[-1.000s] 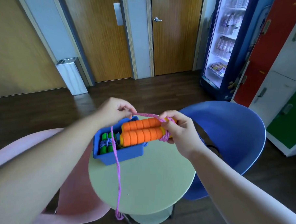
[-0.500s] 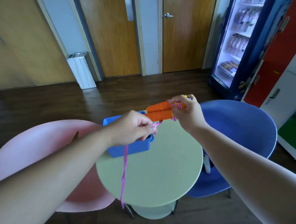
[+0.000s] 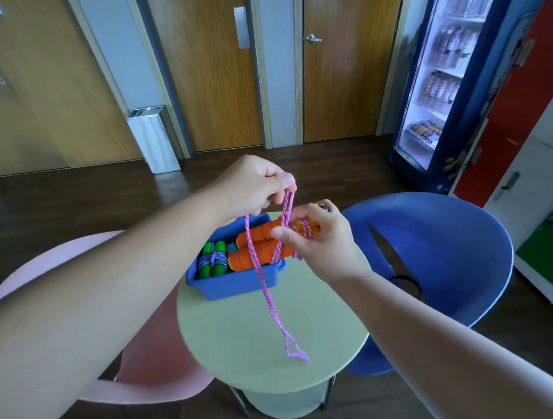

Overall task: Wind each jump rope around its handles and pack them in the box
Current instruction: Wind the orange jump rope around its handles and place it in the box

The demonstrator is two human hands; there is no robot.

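Observation:
My right hand [image 3: 323, 240] grips the two orange foam handles [image 3: 257, 245] side by side above the blue box [image 3: 233, 284]. A pink rope [image 3: 272, 300] is wound a few turns round the handles near my right fingers. Just above the handles, my left hand [image 3: 254, 189] pinches that rope. From there it runs down over the handles and the box's front wall. Its looped end lies on the round green table [image 3: 261, 352]. Inside the box at the left lies a green-handled rope [image 3: 213, 263], wound up with its cord.
A blue chair [image 3: 443, 250] stands right of the table and a pink chair [image 3: 57, 262] left of it. Beyond are wooden doors, a white bin [image 3: 154, 139] and a drinks fridge [image 3: 441, 90] on a dark wood floor.
My left hand has risen from the box's front to above the handles, carrying the rope up and over them. The hanging tail is shorter, its end now on the table.

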